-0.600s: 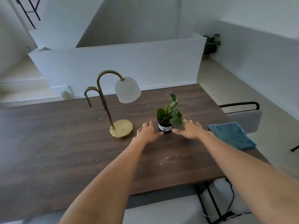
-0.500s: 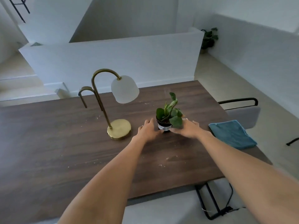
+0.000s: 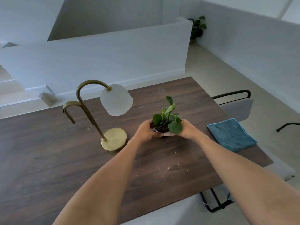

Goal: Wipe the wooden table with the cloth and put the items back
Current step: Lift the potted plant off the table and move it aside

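A small potted plant with round green leaves stands near the middle of the dark wooden table. My left hand wraps the pot's left side and my right hand wraps its right side, so most of the pot is hidden. A folded blue cloth lies flat at the table's right edge, apart from both hands. A brass lamp with a frosted white shade stands left of the plant. Pale crumbs are scattered over the tabletop.
A grey chair with a black frame sits beyond the table's right end. A low white wall runs behind the table. Black table legs and a cable show below the front right corner.
Both hands have closed in from either side and now grip the pot; before, they lay spread open beside it. The view has moved closer to the table.
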Demonstrator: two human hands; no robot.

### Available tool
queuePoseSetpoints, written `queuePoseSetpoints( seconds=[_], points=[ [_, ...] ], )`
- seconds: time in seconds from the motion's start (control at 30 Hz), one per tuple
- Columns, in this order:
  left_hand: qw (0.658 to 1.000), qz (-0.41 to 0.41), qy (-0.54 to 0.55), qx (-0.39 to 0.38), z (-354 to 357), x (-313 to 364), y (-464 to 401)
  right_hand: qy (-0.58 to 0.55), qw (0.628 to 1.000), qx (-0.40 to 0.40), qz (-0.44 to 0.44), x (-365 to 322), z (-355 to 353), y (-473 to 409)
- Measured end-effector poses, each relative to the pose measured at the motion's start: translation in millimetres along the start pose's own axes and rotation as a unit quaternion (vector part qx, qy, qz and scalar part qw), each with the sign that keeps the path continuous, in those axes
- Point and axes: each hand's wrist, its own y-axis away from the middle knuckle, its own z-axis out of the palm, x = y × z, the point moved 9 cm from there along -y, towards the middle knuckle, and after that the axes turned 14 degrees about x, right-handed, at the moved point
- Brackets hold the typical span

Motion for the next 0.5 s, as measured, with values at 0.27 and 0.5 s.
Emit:
queuePoseSetpoints(
  seconds=[0.27, 0.5],
  points=[
    [0.997, 0.018, 0.062, 0.029, -9.3, 24.4, -24.6, 0.004, 0.999, 0.029, -0.027, -15.2, -24.6, -35.4],
    [0.996, 0.030, 0.078, 0.030, -4.4, 46.4, -51.2, -0.016, 0.999, 0.031, -0.032, -19.2, -43.7, -62.9]
  ],
)
